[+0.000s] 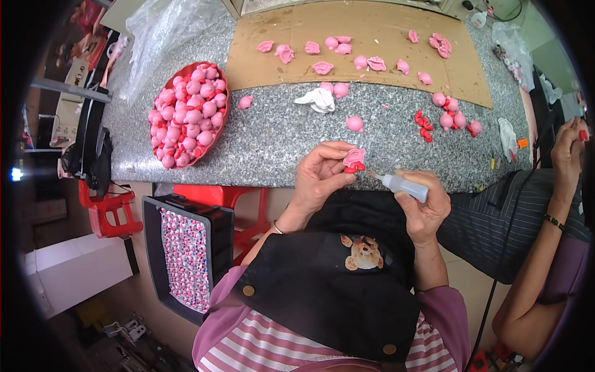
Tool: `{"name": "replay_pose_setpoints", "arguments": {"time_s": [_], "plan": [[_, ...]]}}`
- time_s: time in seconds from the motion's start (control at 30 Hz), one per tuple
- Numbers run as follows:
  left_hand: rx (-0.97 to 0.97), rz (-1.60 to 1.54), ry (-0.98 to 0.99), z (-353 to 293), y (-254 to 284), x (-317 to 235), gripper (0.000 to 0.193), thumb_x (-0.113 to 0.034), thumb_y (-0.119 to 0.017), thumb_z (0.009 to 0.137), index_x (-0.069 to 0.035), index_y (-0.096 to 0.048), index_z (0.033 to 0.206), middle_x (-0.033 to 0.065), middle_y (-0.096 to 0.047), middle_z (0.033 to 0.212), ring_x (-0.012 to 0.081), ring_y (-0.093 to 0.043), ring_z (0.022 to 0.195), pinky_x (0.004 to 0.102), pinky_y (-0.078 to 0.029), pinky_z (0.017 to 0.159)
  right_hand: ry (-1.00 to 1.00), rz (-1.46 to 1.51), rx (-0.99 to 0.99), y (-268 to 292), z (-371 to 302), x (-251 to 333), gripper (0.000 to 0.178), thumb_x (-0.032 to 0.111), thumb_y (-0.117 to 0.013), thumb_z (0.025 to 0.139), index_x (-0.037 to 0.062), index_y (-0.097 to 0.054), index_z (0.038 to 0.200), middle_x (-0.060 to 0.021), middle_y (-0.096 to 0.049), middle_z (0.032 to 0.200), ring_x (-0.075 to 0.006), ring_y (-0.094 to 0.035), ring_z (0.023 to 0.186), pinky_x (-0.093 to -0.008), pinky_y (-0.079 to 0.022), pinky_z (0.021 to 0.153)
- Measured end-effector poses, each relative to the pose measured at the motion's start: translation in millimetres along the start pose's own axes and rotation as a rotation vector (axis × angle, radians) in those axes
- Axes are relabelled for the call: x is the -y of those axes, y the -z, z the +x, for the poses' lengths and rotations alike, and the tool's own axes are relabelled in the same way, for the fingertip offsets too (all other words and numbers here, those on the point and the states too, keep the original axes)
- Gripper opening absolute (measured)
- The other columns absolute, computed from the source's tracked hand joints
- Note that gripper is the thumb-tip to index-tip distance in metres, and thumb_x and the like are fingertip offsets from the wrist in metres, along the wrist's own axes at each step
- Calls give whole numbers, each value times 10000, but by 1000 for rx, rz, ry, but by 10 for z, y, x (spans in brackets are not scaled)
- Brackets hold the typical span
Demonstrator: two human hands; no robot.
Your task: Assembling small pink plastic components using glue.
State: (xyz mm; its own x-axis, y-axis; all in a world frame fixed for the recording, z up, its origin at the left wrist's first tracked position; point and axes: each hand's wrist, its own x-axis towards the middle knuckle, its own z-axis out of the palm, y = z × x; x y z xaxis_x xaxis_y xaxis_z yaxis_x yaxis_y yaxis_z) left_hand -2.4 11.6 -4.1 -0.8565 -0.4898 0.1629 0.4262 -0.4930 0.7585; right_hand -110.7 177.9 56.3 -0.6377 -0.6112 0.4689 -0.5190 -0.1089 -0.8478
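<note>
Over the near edge of the grey speckled table, my left hand [317, 177] pinches a hollow pink plastic piece [355, 156] between fingers and thumb. Small glossy red parts [354, 168] sit at its lower side. My right hand [429, 208] grips a small translucent squeeze bottle [406, 187], its thin tip pointing left, a short gap from the red parts. Beyond my hands a round pink piece [354, 124] rests on the table. Loose red parts [424, 126] lie to the right, beside a cluster of pink balls with red parts [453, 119].
A red bowl [225, 127] heaped with pink and red pieces stands left. Pink shells and balls lie on a cardboard sheet [396, 22] at the back. A crumpled white cloth [317, 100] lies before it. A co-worker's hand [567, 149] is far right; a black crate [221, 232] stands below left.
</note>
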Motion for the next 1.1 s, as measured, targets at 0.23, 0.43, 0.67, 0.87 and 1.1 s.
{"name": "replay_pose_setpoints", "arguments": {"time_s": [0.23,0.43,0.67,0.87,1.1], "plan": [[13,7,4,20,-28,14,384,213,-593,705,1,-527,1018,158,-472,1192,215,-525,1115,343,-450,973,-65,20,4,17,11,-20,240,18,-705,730,-15,-603,945,-146,-652,903,-196,-630,787,-274,-486,685],[-3,-25,-4,37,20,67,417,215,-595,693,-15,-526,1035,171,-477,1194,236,-516,1120,342,-453,947,-259,404,-166,156,-156,-143,266,-23,-630,739,3,-521,980,-116,-595,979,-157,-586,827,-298,-471,767],[-82,-33,50,39,64,-3,399,209,-596,677,-12,-534,1003,161,-493,1189,242,-526,1113,355,-451,951,-431,371,-459,696,-314,-647,255,-19,-588,807,29,-509,1044,-72,-585,1044,-183,-532,1046,-338,-387,938],[-87,-40,-2,127,14,-76,395,203,-594,688,-17,-538,1011,166,-500,1183,227,-547,1072,321,-488,879,-374,44,-527,910,-146,-986,204,-46,-604,813,12,-532,995,-114,-597,1042,-160,-541,1054,-294,-426,905],[-105,-35,-27,156,31,-112,413,206,-601,671,-21,-539,1010,163,-508,1174,227,-550,1064,314,-496,852,-310,-281,-697,496,-518,-711,495,-87,-634,744,-9,-390,1168,-127,-434,1205,-197,-442,1129,-301,-376,928]]}}
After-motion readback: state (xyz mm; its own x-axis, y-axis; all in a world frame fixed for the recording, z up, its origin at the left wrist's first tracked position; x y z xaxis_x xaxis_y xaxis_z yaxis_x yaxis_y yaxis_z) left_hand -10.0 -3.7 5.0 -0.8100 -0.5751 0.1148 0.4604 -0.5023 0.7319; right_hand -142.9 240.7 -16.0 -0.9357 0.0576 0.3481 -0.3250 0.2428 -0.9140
